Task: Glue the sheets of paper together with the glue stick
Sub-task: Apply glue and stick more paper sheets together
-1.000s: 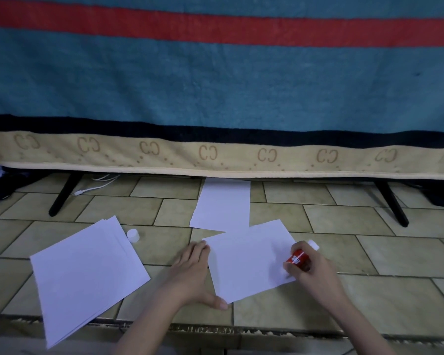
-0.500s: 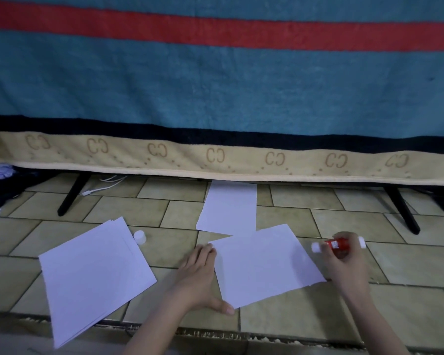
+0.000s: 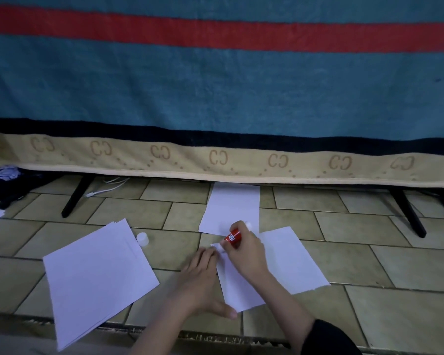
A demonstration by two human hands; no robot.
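Glue meets the sheet's corner

While the left hand (image 3: 203,280) lies flat with straight fingers pinning the sheet (image 3: 279,262) to the tiled floor (image 3: 369,265), the right hand (image 3: 246,249) curls its fingers round the red glue stick (image 3: 233,237), tip at the sheet's far left corner. Thin paper likely slides and creases, so press near the glued edge; spare sheets (image 3: 95,275) lie left

**What we count on the tiled floor**

We count one red glue stick (image 3: 233,237), one small white round cap (image 3: 142,238), two single white paper sheets (image 3: 292,262) (image 3: 232,206), one stack of white paper (image 3: 95,275), and two hands (image 3: 200,280) (image 3: 246,254).
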